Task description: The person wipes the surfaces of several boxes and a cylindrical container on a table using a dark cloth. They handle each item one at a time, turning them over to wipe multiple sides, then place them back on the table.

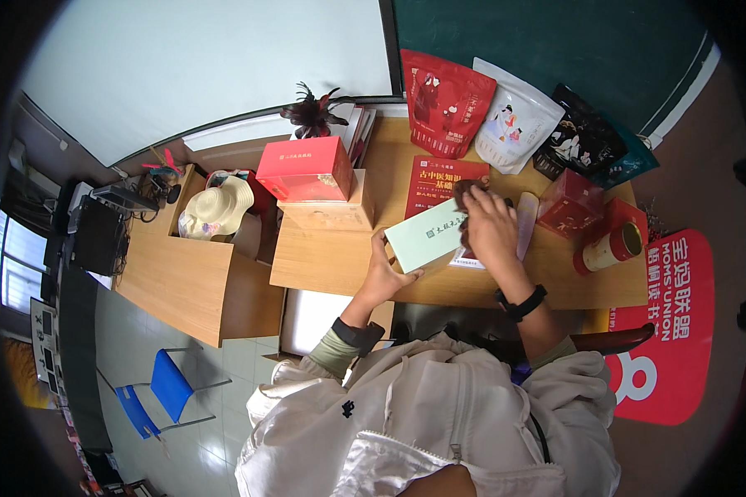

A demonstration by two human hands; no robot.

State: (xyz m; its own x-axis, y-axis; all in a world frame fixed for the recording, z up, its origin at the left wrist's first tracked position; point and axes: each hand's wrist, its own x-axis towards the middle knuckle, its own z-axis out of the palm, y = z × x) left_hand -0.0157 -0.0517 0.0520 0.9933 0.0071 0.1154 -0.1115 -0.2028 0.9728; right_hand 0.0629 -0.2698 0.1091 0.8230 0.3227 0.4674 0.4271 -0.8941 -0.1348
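Observation:
My left hand grips the left end of a pale green carton, thumb along its near side. The carton is held tilted over the wooden desk, and its lid bears writing. At its right end my right hand presses a dark brown cloth against it. The fingers cover most of the cloth, so its full shape is hidden. Beneath and behind the carton lies a red booklet with gold print. A pale, slim packet or tube rests just right of my right hand.
A red box sits on a wood-coloured box to the left. Stand-up pouches in red, white and black line the back. At right are a dark red box and an open canister on its side.

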